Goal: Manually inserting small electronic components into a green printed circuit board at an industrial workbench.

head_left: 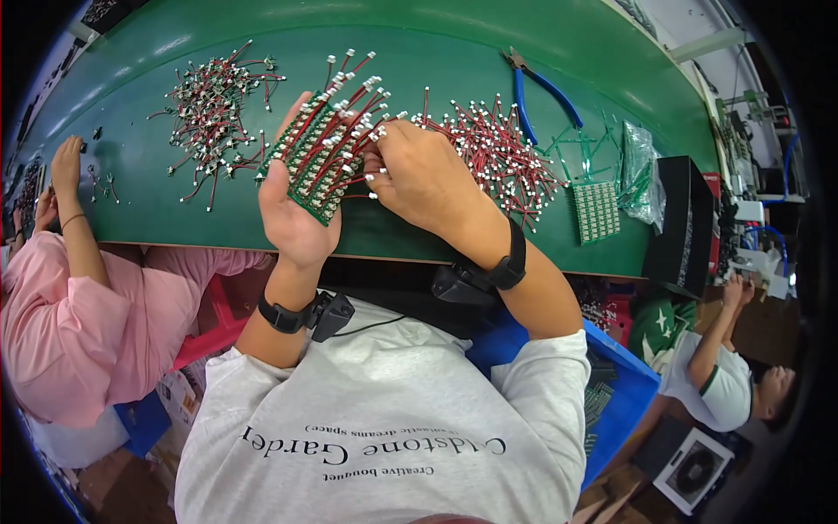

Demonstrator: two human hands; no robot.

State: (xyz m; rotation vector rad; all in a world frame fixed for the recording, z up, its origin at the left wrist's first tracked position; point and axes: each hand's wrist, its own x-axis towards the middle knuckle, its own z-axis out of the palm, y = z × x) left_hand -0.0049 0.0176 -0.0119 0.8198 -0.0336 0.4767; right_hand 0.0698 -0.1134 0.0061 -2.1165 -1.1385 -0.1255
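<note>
My left hand (292, 214) is wrapped round a green circuit board panel (316, 175), holding it tilted above the bench. Rows of red and black wire leads with white plugs stand out from the panel. At the panel's right edge my right hand (428, 170) has its fingers pinched together, close to the white plugs; what sits between the fingertips is too small to make out. Just right of that hand lies a pile of red wire leads (502, 148) with white connectors. Left of the panel is a heap of small boards with wires (209, 109).
Blue-handled cutters (546, 92) lie at the back right. Near them are green board strips (587, 148), another panel (597, 212), a clear plastic bag (642, 175) and a black box (683, 223). Co-workers sit at left and right. A blue crate (624, 384) stands beside me.
</note>
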